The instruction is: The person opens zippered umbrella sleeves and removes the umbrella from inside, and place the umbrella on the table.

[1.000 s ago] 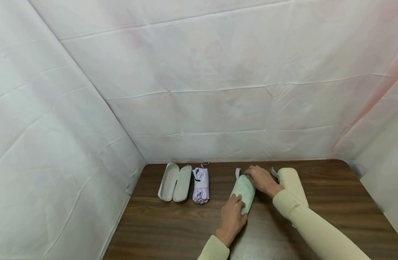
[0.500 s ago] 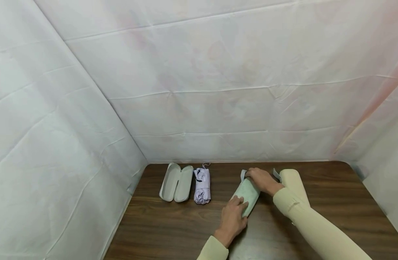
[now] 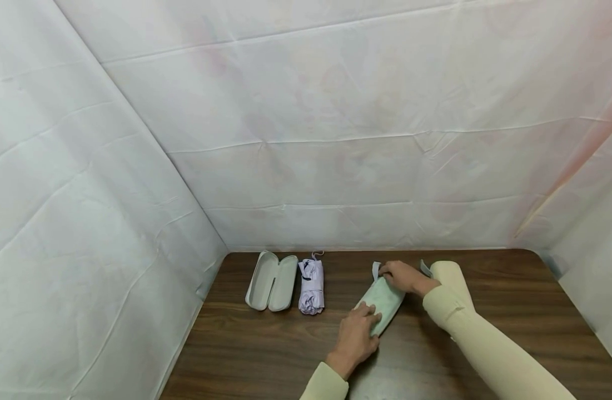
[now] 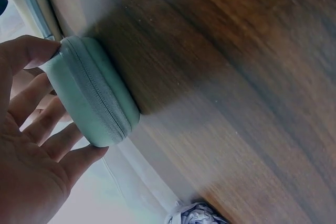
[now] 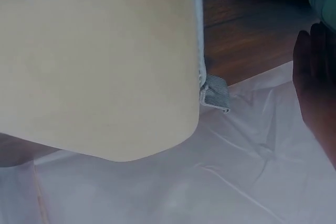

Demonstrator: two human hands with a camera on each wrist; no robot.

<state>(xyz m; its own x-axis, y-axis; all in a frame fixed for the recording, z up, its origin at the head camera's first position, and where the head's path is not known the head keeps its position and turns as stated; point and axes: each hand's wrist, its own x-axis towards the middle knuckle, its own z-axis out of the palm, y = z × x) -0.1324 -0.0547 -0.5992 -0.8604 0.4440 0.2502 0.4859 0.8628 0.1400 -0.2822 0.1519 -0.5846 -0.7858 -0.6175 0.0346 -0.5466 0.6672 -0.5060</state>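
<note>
From where I stand, a long, rounded mint-green zip case [image 3: 386, 301] lies on the dk brown wood-grain table [image 3: 265, 350], btwn the person's two hands. The L hand [image 3: 354, 338] grips its near end, thumb on one side, fingers spread round the other; the L wrist cam. shows the thumb pressing by a grey zip [image 4: 102, 95] that runs round the edge. The R hand [image 3: 404, 276] is at the far end, fingers bent over the corner, next to a small grey fabric tab [image 3: 376, 270]; can't tell if it's pinching anything, b/c the fingertips are hidden.

Just R of that hand: a long, smooth cream case [image 3: 451, 278] w/ a grey striped loop [image 5: 216, 93] at its far end. The R arm's pale-yellow sleeve [image 3: 486, 344] crosses in front of its near part. Well to the L: a rolled, crinkled lilac fabric umbrella [image 3: 312, 288], cord at the far end, and beside it a pale-grey hard-shell case [image 3: 282, 284], lying open in two oblong halves. White sheeting [image 3: 306, 172] hangs behind.

The mint case's long axis runs diag.: near end toward the person's L, tabbed end pointing away & to the R.
</note>
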